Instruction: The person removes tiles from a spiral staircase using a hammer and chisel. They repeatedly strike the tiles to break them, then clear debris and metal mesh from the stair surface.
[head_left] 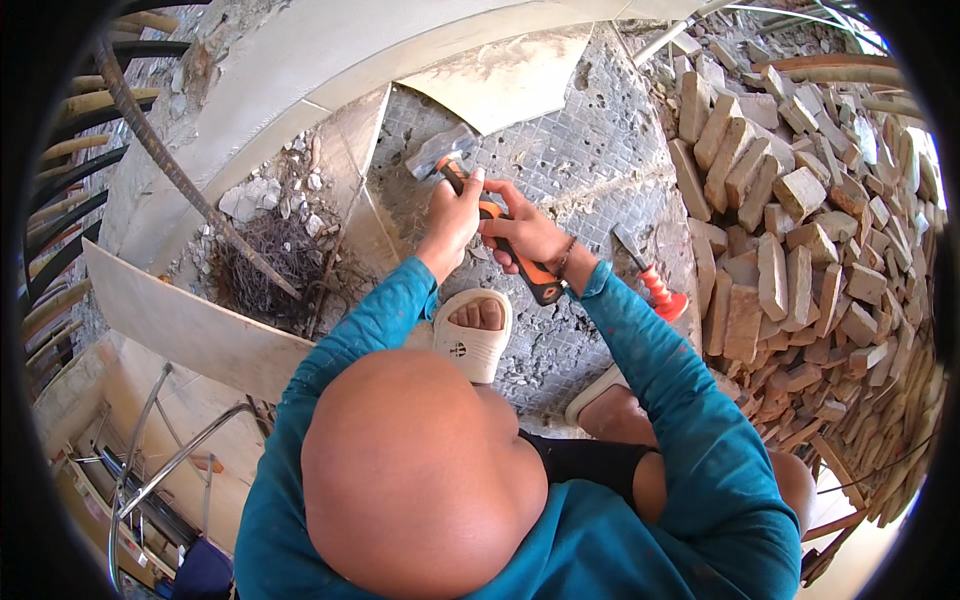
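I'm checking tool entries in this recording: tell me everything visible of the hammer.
The orange-and-black-handled hammer has a dusty grey, blocky, metal-looking head and a rubbery-looking grip. It slants across the view above the grey patterned floor, head at upper left, butt toward lower right. The left hand holds it near the head, the right hand farther down; both partly hide the handle.
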